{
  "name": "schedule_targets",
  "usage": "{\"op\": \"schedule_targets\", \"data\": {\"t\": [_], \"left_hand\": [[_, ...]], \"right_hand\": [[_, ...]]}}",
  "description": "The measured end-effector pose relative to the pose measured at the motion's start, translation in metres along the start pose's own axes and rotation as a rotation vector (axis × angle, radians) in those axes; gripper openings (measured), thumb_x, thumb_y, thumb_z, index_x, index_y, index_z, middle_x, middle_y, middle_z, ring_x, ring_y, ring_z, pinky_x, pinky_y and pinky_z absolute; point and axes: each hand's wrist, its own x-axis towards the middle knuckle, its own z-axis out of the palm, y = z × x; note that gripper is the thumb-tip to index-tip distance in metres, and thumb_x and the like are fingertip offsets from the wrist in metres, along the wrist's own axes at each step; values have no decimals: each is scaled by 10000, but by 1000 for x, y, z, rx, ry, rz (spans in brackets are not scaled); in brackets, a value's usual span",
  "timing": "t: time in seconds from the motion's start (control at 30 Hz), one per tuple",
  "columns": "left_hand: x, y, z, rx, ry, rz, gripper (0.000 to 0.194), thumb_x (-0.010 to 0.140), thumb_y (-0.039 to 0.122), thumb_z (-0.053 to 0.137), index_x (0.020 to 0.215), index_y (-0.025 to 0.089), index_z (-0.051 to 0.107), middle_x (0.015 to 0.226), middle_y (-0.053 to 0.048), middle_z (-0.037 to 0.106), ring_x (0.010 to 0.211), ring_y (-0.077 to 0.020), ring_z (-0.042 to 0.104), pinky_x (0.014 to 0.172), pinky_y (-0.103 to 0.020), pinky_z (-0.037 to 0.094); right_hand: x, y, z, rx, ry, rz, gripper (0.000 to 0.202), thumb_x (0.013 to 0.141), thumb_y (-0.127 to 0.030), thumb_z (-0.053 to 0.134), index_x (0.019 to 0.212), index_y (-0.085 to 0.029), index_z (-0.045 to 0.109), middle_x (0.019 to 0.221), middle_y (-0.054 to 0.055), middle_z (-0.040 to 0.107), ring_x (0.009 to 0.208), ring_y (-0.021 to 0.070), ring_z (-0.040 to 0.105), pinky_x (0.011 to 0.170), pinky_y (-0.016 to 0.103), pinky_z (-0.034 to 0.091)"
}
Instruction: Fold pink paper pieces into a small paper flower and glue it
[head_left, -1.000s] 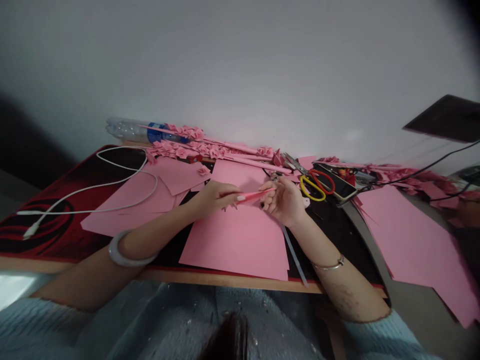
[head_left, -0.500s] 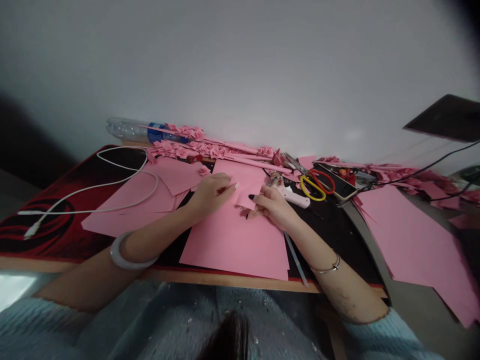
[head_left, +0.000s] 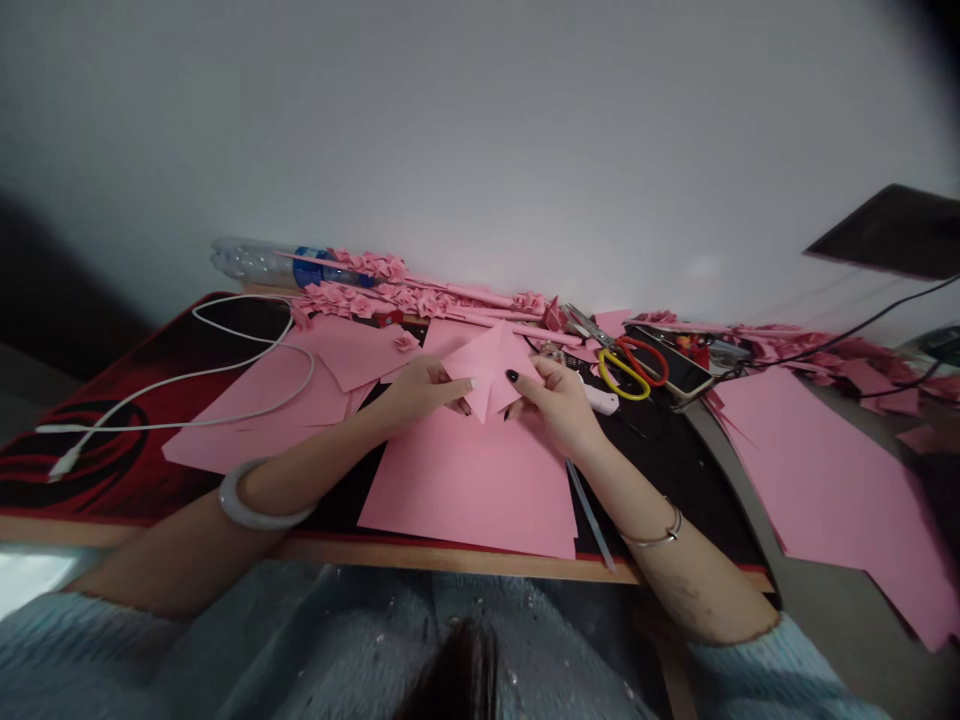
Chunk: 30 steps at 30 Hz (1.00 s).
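The folded paper (head_left: 486, 375) was plain pink, as were the stacked sheets (head_left: 472, 490) and the paper flowers (head_left: 337, 298). Red and black swirls patterned the mat (head_left: 112, 460), with a white cable (head_left: 180, 376) over them. The scissors (head_left: 636, 368) had one yellow and one red handle loop, the clear bottle (head_left: 251, 260) a blue label, and the sleeves (head_left: 772, 670) were light blue.

Bottle (head_left: 259, 262) behind cable (head_left: 266, 345), scissors (head_left: 628, 366) right of both

I see a small craft desk against a plain wall. Pink paper sheets (head_left: 472, 490), paper flowers (head_left: 337, 298) and scissors (head_left: 626, 368) show it.
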Motion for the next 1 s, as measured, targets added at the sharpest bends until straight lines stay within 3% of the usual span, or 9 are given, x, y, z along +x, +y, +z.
{"op": "schedule_targets", "data": {"t": [0.13,0.23,0.43,0.6,0.87,1.0], "left_hand": [[-2,3,1,-108,-49,-6,219,693,240,636,867,106,648,769,-70,654,668,-173,616,596,-294,534],[-3,8,1,-154,-76,5,211,686,239,644,846,102,655,761,-67,635,682,-171,609,600,-294,540],[0,7,-6,-385,-94,-54,185,657,187,641,823,111,673,749,-66,647,665,-163,620,653,-317,535],[2,8,-10,-591,-141,-162,208,655,180,551,782,76,679,670,-97,670,651,-176,643,666,-291,514],[3,13,-8,-675,21,-199,129,605,78,485,582,102,609,554,-26,594,433,-77,507,471,-198,425],[4,12,-10,-721,24,-186,110,599,69,492,579,111,591,509,7,532,401,-43,425,433,-167,363]], "right_hand": [[0,2,0,-46,-32,18,182,697,-306,644,695,-156,541,558,-23,591,428,111,588,423,211,485],[1,3,-1,-25,-46,32,166,693,-292,648,700,-153,558,568,-24,591,425,103,579,423,205,482],[1,1,-7,267,-105,136,178,701,-165,585,876,-149,617,610,7,659,530,125,641,542,216,516],[0,-6,-9,424,-189,233,213,697,-117,460,828,-119,628,672,79,701,649,142,668,666,248,522],[2,-5,-9,472,-142,246,225,660,-131,426,754,-111,629,675,100,698,604,144,651,643,263,526],[3,-7,-10,490,-122,249,220,644,-117,430,730,-112,632,646,90,691,566,136,635,621,262,526]]}}
